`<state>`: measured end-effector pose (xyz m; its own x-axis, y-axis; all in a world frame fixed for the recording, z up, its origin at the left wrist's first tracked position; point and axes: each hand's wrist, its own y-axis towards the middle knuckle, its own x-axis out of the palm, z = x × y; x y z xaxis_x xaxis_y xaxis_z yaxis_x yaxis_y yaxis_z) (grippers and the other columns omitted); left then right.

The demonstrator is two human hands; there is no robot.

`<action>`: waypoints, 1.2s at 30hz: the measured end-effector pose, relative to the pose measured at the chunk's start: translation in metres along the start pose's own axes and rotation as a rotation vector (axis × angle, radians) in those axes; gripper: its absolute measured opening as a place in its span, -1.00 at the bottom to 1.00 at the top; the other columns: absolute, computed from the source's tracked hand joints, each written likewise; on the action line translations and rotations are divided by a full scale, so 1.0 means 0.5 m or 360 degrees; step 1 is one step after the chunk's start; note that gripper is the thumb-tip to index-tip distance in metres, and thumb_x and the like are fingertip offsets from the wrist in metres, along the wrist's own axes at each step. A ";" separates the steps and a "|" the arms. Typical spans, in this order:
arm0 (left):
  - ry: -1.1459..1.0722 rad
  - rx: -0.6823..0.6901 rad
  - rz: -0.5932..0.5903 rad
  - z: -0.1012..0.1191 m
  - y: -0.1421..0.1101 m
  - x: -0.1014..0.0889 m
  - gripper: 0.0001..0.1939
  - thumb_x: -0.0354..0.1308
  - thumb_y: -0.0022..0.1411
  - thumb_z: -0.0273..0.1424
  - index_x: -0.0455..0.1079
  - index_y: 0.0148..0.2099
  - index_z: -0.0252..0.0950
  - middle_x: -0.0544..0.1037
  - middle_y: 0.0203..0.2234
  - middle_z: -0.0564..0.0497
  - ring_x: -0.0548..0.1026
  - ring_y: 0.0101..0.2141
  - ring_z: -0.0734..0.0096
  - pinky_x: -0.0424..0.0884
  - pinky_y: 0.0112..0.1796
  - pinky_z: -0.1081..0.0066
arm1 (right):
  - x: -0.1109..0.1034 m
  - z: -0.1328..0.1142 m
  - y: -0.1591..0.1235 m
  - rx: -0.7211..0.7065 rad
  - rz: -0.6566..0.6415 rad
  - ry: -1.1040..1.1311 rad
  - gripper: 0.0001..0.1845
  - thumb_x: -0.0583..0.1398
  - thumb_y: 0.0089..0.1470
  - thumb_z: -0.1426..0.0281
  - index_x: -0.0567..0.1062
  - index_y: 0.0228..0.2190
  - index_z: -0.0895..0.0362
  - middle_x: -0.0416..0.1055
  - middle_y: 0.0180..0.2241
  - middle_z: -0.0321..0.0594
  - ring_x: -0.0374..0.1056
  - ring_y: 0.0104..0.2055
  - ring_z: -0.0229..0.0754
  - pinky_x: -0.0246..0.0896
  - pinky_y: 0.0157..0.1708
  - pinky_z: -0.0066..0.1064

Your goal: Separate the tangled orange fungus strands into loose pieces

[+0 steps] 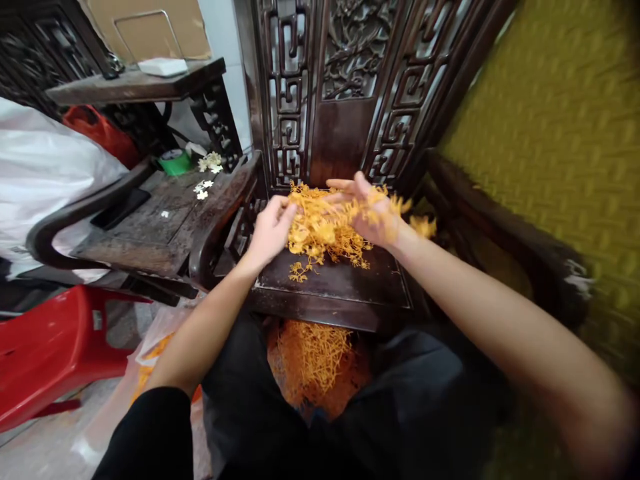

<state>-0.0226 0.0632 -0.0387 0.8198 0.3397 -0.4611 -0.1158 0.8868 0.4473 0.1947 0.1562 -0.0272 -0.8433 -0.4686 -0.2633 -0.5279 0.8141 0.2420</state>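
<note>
A heap of orange plastic flower pieces [320, 230] with thin stems lies on the dark wooden chair seat [345, 283] in front of me. My left hand [273, 230] is at the heap's left side, thumb and fingers closed on some of the flower pieces. At the right side is my right hand [373, 213], its fingers stretched out and apart. Orange pieces, smeared by motion, cross in front of its palm and wrist. Below the seat, between my knees, more thin orange stems [320, 353] fill a reddish container whose shape is partly hidden.
Carved chair back [345, 133] rises behind the heap. To the left, another wooden chair [145, 220] bears a green tape roll [174, 162] and pale flower pieces [203, 190]. A red plastic stool [60, 353], a clear bag [145, 353] and a woven yellow surface [560, 133] flank me.
</note>
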 end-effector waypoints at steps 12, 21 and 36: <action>0.0272 0.0323 -0.0799 0.018 -0.043 0.096 -0.70 0.15 0.35 -0.13 0.41 -0.30 -0.25 0.61 -0.25 -0.07 0.52 -0.18 0.25 0.40 -0.07 0.23 | -0.004 0.056 -0.213 -0.0026 -0.0135 -0.0919 -0.81 0.21 0.19 0.28 0.59 -0.27 0.09 0.53 -0.36 -0.17 0.43 -0.35 -0.06 0.39 -0.25 -0.15; 0.0480 0.0181 -0.1215 0.056 -0.016 0.104 -0.87 0.19 0.11 -0.39 0.44 -0.24 -0.26 0.51 -0.46 0.07 0.43 -0.42 0.37 0.33 -0.30 0.36 | -0.075 0.028 -0.243 -0.0111 0.0060 -0.1838 -0.68 0.08 0.26 0.43 0.66 -0.23 0.08 0.52 -0.20 -0.04 0.39 -0.14 0.06 0.21 -0.25 -0.16; 0.0923 -0.0450 -0.1767 -0.134 -0.023 0.149 -0.68 0.26 0.19 -0.28 0.57 -0.02 -0.27 0.69 -0.21 -0.07 0.63 -0.24 0.31 0.48 -0.15 0.40 | -0.140 0.085 -0.296 0.0138 0.0287 -0.1388 -0.72 0.27 0.18 0.36 0.65 -0.09 0.13 0.53 -0.13 -0.04 0.50 -0.14 0.03 0.42 -0.05 -0.12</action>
<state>0.0023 0.0991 -0.1293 0.1983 -0.5980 -0.7766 0.2960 0.7919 -0.5341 0.3363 0.0831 -0.0846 -0.5175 0.0680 -0.8530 -0.3555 0.8897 0.2865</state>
